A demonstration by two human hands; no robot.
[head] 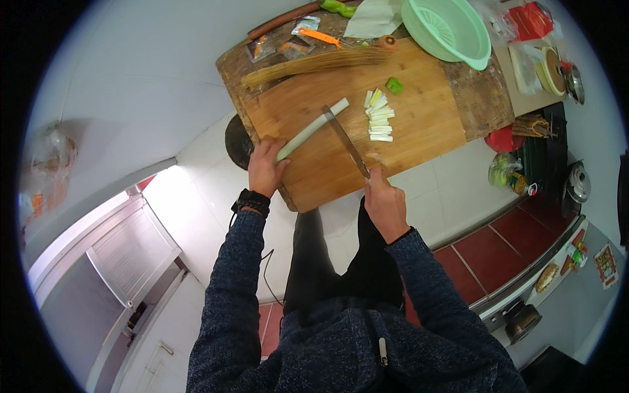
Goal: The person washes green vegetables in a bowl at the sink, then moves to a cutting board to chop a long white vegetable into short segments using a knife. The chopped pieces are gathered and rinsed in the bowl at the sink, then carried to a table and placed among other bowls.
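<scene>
My left hand (pixel 266 166) grips the near end of a pale leek or scallion stalk (pixel 307 136) that lies slanted on a wooden cutting board (pixel 417 123). In my right hand (pixel 385 204) is the handle of a knife (pixel 348 144); its blade reaches across the stalk close to the far end. Whether the blade has cut into the stalk I cannot tell. Several cut white and pale-green stalk pieces (pixel 380 118) form a row to the right of the knife. A small green vegetable piece (pixel 394 85) sits just beyond them.
Behind the board's middle lie a straw whisk (pixel 314 64), an orange-handled peeler (pixel 319 36), small packets (pixel 260 48) and a carrot end (pixel 387 42). A mint-green plastic basket (pixel 447 29) stands at the back right, a green pepper (pixel 338 7) at the back. The board's near edge faces my body.
</scene>
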